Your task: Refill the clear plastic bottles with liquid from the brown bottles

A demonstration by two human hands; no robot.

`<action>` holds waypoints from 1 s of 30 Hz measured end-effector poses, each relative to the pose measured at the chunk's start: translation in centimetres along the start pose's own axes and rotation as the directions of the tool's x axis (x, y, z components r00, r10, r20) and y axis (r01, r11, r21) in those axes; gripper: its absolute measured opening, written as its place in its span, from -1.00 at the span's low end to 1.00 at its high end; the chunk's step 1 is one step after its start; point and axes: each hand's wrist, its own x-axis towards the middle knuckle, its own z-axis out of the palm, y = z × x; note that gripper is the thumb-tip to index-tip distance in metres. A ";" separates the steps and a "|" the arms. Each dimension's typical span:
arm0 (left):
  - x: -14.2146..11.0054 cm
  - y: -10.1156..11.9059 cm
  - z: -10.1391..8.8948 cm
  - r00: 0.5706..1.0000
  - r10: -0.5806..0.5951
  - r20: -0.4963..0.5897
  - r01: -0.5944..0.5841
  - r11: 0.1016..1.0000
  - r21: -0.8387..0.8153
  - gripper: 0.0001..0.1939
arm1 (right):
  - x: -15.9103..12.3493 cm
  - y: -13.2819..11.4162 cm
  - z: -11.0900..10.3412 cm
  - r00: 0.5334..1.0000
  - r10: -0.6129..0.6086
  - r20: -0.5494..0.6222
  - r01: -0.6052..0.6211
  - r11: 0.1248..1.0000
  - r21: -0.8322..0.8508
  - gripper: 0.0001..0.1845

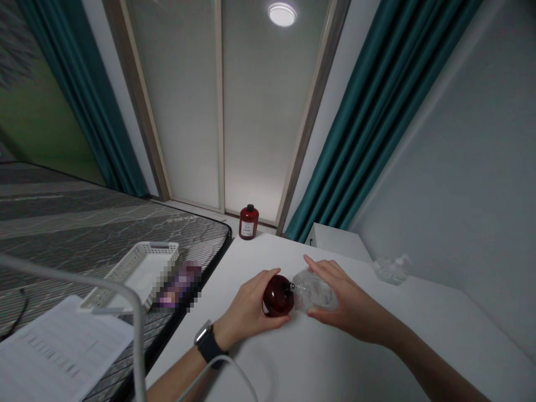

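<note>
My left hand (255,301), with a watch on its wrist, is wrapped round a dark red bottle (278,296) above the white table. My right hand (341,298) grips a clear bottle (315,291), tilted over with its neck toward the red one. The two necks meet or nearly meet between my hands; whether liquid passes I cannot tell. Farther back, a second dark red bottle (248,223) with a black cap and a white label stands upright at the table's far edge.
A white perforated basket (121,273) and printed sheets (62,346) lie on the striped bed (167,223) at left. Clear pump bottles (391,271) are at the right by the wall. A white cable (136,329) crosses the foreground. A low white cabinet (339,240) stands behind the table.
</note>
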 end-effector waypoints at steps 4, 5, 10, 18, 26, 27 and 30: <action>0.0 0.0 0.0 1.000 -0.013 0.001 0.013 1.000 -0.014 -0.14 | 0.1 -0.2 -0.2 1.000 0.002 0.006 -0.002 1.000 -0.008 -0.02; 0.0 0.0 0.0 1.000 -0.014 0.000 0.014 1.000 -0.014 -0.13 | 0.1 -0.2 -0.2 1.000 0.003 0.009 -0.002 1.000 -0.009 -0.02; 0.0 0.0 0.0 1.000 -0.004 -0.004 0.004 1.000 -0.011 -0.12 | 0.1 -0.1 -0.1 1.000 -0.003 0.004 0.003 1.000 -0.009 -0.02; 0.0 0.0 0.1 1.000 -0.024 0.005 0.024 0.999 -0.021 -0.14 | 0.1 0.0 -0.1 1.000 -0.008 0.009 0.008 1.000 -0.005 -0.02; -0.1 0.0 0.1 1.000 -0.018 0.009 0.018 1.000 -0.023 -0.13 | 0.0 -0.1 -0.2 1.000 0.007 0.018 -0.007 1.000 0.000 -0.02; -0.1 0.0 0.1 1.000 -0.019 0.012 0.020 1.000 -0.022 -0.13 | 0.0 -0.1 -0.2 1.000 0.008 0.021 -0.008 1.000 0.000 -0.02; -0.1 0.0 0.1 1.000 -0.017 0.010 0.017 1.000 -0.022 -0.13 | 0.1 -0.1 -0.3 1.000 0.005 0.022 -0.005 1.000 -0.002 -0.02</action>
